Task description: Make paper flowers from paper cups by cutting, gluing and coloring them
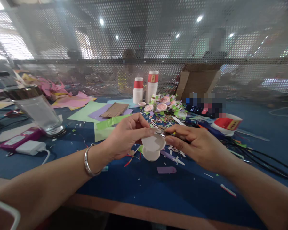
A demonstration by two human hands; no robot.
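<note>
My left hand, a silver bangle at its wrist, pinches the upper edge of a white round paper cup bottom. A second white rounded part shows just below it; I cannot tell whether the two are joined. My right hand is closed around small scissors. Their metal blades lie at the cup bottom's top edge, near my left fingertips, and the handles are mostly hidden by my fingers. Paper scraps and a purple paper strip lie beneath on the blue table.
Behind my hands stand two stacks of paper cups and a pile of cut cup rounds. Coloured paper sheets, a glass bottle and a purple power strip are leftward. A cut cup and black cables lie right.
</note>
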